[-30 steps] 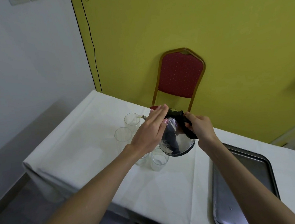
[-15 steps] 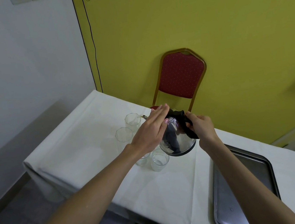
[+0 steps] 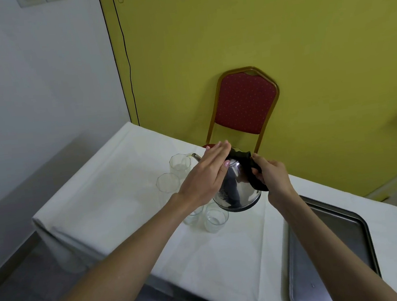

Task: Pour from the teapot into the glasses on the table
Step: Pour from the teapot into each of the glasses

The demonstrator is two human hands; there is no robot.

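I noted a polished steel teapot (image 3: 236, 190) with a black handle, held off the table and tipped toward its thin spout, which reached the rim of the farthest glass (image 3: 180, 165). That glass was clear, faceted and upright. A second faceted glass (image 3: 168, 183) stood just beside it, nearer me. Two more clear glasses stood below the pot: one (image 3: 215, 219) in plain sight, the other (image 3: 193, 215) partly hidden.

Glasses (image 3: 216, 220) crowd the space below the teapot (image 3: 236, 190); the cloth toward the tray (image 3: 328, 254) is free.
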